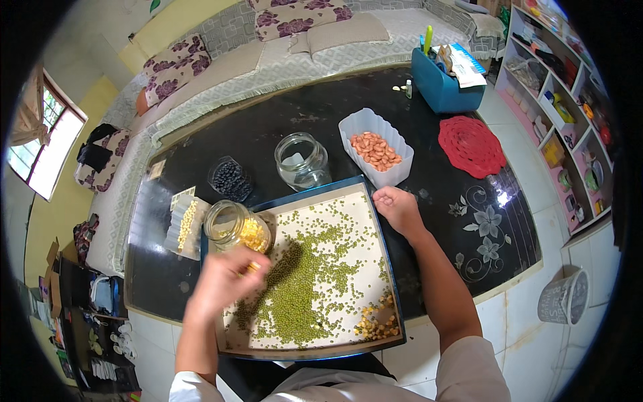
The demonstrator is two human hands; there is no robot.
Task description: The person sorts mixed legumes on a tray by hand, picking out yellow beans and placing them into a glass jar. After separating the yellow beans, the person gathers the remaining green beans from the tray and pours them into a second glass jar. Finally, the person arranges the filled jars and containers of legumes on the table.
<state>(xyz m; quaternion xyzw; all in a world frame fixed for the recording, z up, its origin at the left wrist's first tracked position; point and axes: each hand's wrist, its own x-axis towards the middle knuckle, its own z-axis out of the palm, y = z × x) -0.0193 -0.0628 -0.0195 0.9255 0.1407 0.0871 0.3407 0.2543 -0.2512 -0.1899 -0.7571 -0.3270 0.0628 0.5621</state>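
A shallow box lid (378, 241) holds many green mung beans (296, 296) spread over its pale inside, and a pile of yellow corn kernels (374, 326) lies in its near right corner. A glass jar (226, 223) partly filled with yellow kernels stands tilted at the lid's left side. My left hand (228, 281), slightly blurred, is just in front of that jar, with a few yellow kernels between its fingers. My right hand (398, 208) is curled at the lid's far right corner; whether it grips the edge is hidden.
Beyond the lid on the black table (241, 125) stand an empty glass jar (302, 161), a plastic tub of reddish peanuts (374, 151), and a container of black beans (230, 178). A tray of pale beans (187, 226) lies left. A red mat (472, 145) and blue organizer (447, 85) are at right.
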